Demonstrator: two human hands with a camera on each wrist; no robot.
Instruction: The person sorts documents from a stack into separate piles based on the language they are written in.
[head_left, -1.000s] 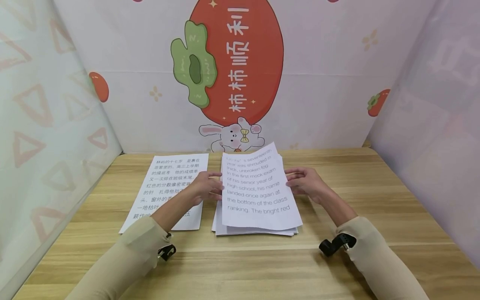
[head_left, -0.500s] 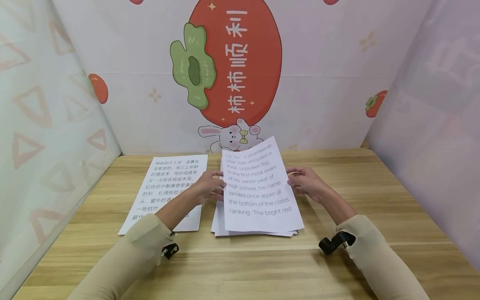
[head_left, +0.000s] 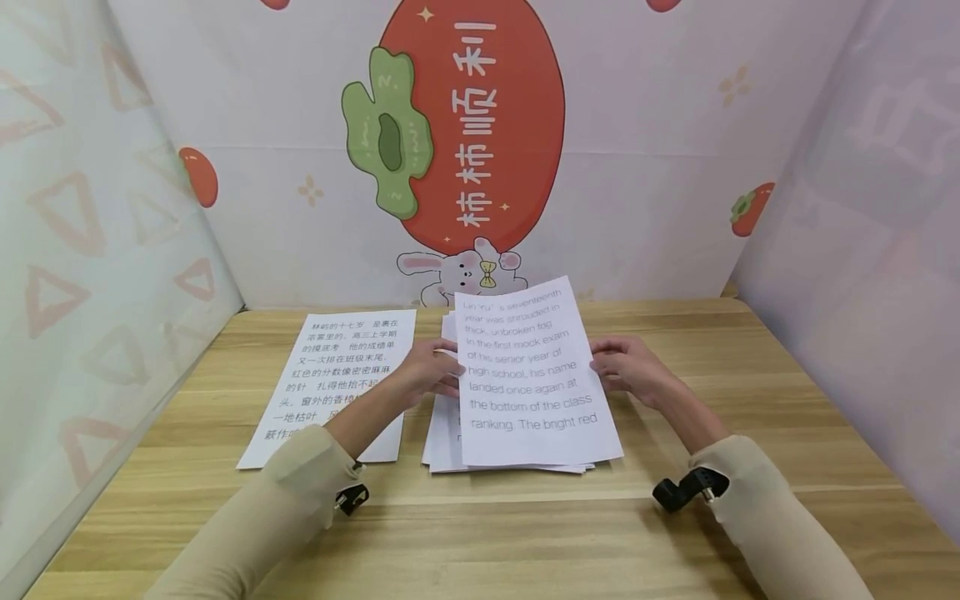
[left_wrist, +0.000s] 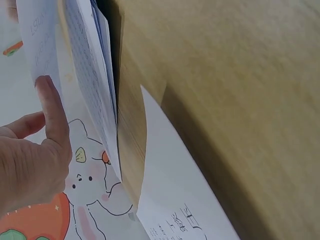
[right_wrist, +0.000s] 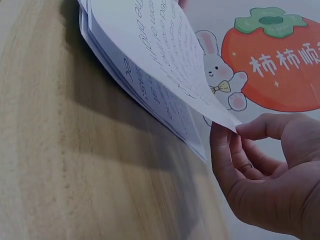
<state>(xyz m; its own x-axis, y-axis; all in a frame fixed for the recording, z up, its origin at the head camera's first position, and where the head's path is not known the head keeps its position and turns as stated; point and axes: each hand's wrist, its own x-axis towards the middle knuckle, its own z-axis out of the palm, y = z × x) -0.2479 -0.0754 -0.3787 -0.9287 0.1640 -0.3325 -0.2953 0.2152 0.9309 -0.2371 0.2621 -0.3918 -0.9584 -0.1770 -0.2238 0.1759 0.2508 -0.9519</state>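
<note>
A printed sheet of paper (head_left: 528,383) with English text is raised above a stack of paper (head_left: 442,433). My left hand (head_left: 429,368) pinches its left edge between thumb and fingers. On the opposite edge, my right hand (head_left: 630,371) grips the sheet; in the right wrist view the thumb and fingertips (right_wrist: 239,131) of that hand pinch its margin. The lifted sheet bows slightly, and the stack below shows more printed text. In the left wrist view the left hand (left_wrist: 37,145) has its thumb against the sheet (left_wrist: 42,45).
A separate sheet with Chinese text (head_left: 330,358) lies on the wooden table (head_left: 510,533) left of the stack, partly under the left forearm. Behind stands a white backdrop (head_left: 637,167) with a persimmon and a rabbit. Patterned walls flank both sides.
Both hands have raised the English sheet slightly and shifted it to the right. More of the stack's left side now shows beneath it. The Chinese sheet has stayed in place.
</note>
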